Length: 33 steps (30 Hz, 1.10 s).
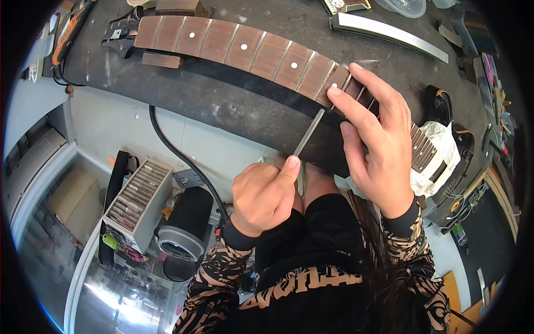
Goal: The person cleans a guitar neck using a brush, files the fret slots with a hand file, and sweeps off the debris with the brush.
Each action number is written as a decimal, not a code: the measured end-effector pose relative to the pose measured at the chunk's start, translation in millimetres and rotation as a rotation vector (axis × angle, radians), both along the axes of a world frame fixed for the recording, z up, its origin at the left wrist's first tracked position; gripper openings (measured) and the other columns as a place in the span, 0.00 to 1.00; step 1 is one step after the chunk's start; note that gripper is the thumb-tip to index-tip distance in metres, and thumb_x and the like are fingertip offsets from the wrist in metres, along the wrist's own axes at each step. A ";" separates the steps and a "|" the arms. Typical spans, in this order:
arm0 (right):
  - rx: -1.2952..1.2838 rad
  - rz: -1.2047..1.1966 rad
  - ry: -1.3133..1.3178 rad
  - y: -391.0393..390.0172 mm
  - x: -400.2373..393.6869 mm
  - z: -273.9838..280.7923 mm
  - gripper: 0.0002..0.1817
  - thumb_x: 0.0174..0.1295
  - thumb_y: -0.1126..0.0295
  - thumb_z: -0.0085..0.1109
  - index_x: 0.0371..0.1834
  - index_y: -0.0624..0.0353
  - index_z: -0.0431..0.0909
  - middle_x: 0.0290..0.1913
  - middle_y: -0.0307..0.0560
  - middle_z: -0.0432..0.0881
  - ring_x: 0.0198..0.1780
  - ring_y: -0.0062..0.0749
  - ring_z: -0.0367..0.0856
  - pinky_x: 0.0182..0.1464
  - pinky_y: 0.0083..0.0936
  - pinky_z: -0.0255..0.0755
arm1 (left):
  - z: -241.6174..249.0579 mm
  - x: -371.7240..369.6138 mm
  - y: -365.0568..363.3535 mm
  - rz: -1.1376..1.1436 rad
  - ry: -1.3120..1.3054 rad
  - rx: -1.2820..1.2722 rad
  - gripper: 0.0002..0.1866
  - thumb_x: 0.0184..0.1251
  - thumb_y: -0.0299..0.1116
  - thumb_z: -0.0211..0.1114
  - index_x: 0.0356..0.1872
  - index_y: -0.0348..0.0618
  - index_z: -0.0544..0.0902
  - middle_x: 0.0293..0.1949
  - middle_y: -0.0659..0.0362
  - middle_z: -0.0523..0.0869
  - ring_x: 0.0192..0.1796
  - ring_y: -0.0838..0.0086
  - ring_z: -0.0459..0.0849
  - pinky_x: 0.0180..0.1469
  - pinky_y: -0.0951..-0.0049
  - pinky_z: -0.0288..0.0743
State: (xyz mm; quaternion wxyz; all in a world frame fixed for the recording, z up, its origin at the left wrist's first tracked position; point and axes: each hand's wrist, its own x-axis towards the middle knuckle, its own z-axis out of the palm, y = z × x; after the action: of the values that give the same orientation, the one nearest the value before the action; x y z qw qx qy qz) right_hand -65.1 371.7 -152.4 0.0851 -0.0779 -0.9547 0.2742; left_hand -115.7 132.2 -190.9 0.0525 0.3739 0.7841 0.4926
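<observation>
1. Upper centre: passable strip of bench (286, 21) between fretboard (270, 55) and silver bar (392, 37).
2. Right of centre: right hand (386, 147) obstructs fretboard.
3. Centre: file (308, 132) in left hand (264, 195) bars near side.
4. Upper left: wooden block (162, 60) obstructs just below fretboard.

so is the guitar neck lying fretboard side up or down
Fretboard side up: its brown face, with white dots and crosswise frets, is turned toward the head camera.
</observation>
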 end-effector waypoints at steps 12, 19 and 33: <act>-0.004 0.021 -0.043 1.1 1.1 5.7 0.35 0.57 0.85 0.70 0.70 0.48 0.89 0.80 0.57 0.80 0.75 0.56 0.82 0.77 0.49 0.71 | -3.6 -33.9 36.2 -0.046 0.039 -0.032 0.33 0.57 0.14 0.74 0.70 0.36 0.90 0.30 0.58 0.79 0.27 0.62 0.81 0.30 0.61 0.76; 0.006 0.027 -0.050 1.7 -0.9 6.0 0.35 0.57 0.85 0.70 0.71 0.47 0.90 0.81 0.57 0.80 0.75 0.57 0.81 0.77 0.50 0.70 | -2.2 -15.4 14.3 -0.011 -0.001 -0.052 0.31 0.58 0.14 0.73 0.67 0.34 0.90 0.29 0.57 0.80 0.27 0.62 0.81 0.30 0.61 0.77; -0.015 0.018 -0.062 1.3 -1.8 7.4 0.36 0.56 0.85 0.70 0.70 0.47 0.90 0.80 0.56 0.80 0.75 0.56 0.81 0.77 0.50 0.70 | 1.2 -5.4 0.3 0.006 -0.033 0.023 0.27 0.60 0.04 0.71 0.62 0.31 0.92 0.24 0.58 0.75 0.21 0.66 0.71 0.25 0.69 0.66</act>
State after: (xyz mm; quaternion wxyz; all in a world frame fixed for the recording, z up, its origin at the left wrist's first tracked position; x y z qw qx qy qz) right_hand -66.9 373.1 -145.0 0.0523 -0.0785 -0.9554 0.2797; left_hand -121.1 132.5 -189.8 0.0594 0.3640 0.7786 0.5078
